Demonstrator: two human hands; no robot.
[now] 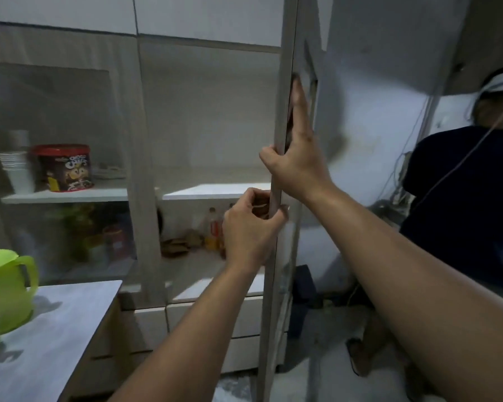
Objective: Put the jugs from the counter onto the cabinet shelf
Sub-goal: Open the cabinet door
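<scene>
- Jug (pixel 3 288): 1 green, lidded, on counter (pixel 64 320), far left.
- Left hand (pixel 251 227) + right hand (pixel 295 163): both gripping door (pixel 276 181) edge.
- Shelf (pixel 215 190): right bay bare; left has 1 tub (pixel 63 168), cup stack (pixel 16 169).

Glossy green plastic jug (pixel 8 288), matt grey counter (pixel 64 323) (mottled finish), glass-fronted cabinet door (pixel 276 175), pale wood-grain frame
</scene>
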